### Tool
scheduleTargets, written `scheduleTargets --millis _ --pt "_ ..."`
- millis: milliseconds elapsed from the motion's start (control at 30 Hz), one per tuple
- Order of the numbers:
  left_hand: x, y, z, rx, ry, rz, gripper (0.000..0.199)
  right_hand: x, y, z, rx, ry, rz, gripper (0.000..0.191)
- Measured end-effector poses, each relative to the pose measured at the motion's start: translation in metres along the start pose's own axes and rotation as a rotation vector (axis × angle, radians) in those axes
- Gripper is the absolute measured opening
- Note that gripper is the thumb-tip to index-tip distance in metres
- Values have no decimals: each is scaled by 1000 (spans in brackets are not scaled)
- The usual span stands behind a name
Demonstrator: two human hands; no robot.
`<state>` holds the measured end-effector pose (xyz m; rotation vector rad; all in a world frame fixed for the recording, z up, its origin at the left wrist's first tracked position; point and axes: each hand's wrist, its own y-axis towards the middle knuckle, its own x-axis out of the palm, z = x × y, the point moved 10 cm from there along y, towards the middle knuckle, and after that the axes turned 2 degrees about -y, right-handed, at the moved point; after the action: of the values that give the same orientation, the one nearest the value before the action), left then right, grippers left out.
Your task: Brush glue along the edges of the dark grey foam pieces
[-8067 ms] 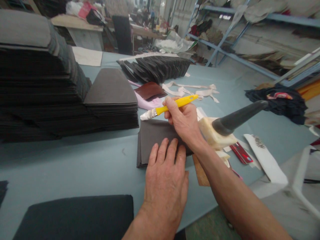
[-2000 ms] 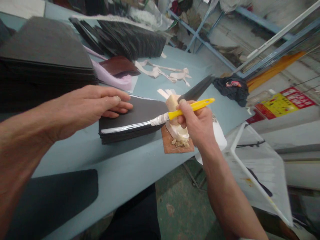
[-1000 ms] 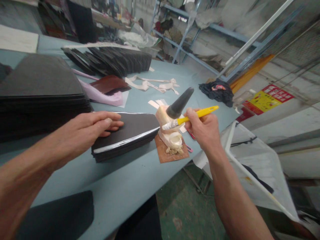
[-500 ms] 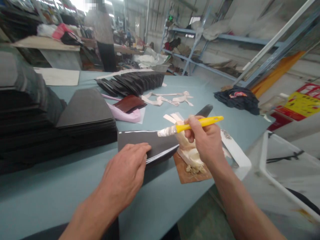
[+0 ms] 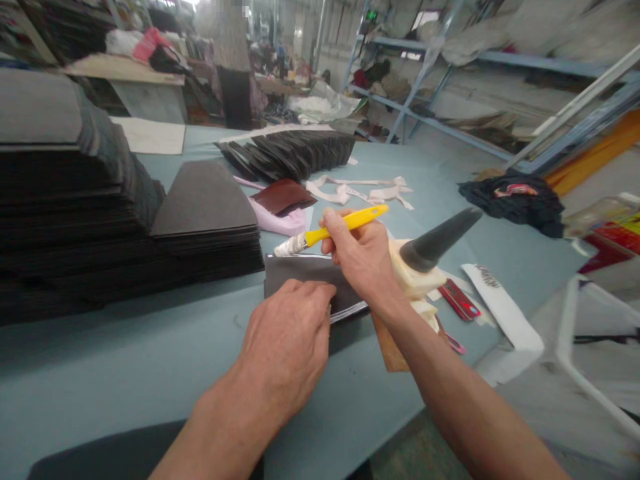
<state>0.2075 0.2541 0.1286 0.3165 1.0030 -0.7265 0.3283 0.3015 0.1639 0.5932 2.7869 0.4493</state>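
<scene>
- Head view, the paintbrush (image 5: pixel 367 215): its yellow handle looks light, rigid and smooth, perhaps a little slippery. The best hold seems to be low on the handle, clear of the white-coated bristles (image 5: pixel 290 245).
- Head view, the small pile (image 5: pixel 300 268): dark, thin sheets with white streaks along the far and near edges. They are likely bendable, and loose enough to slide over one another; the bare middle looks the safest place to press, since the streaks may be wet and smear.
- Head view, the right hand (image 5: pixel 360 257): pinches the paintbrush between thumb and fingers, the handle's end pointing up and right. The bristles are at the pile's far left corner, seemingly touching it.
- Head view, the left hand (image 5: pixel 287 333): palm down on the pile's middle, fingers together, grasping nothing that shows; its fingertips are partly hidden.
- Head view, around them: the pile lies on a blue-green surface (image 5: pixel 200 360), directly under the left hand, just beside a larger dark stack (image 5: pixel 210 200) on its left and a pale block (image 5: pixel 415 273) on its right.
</scene>
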Motion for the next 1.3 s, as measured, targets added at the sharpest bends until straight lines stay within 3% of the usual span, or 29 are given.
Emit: scheduleTargets --millis 500,933,1300 --pt "1 0 3 1 15 -20 34 22 3 10 16 -67 -14 40" --pt "1 1 3 2 50 -24 33 29 4 9 4 -52 -39 36" --pt "1 0 2 -21 26 -29 31 15 7 9 11 -138 -10 40"
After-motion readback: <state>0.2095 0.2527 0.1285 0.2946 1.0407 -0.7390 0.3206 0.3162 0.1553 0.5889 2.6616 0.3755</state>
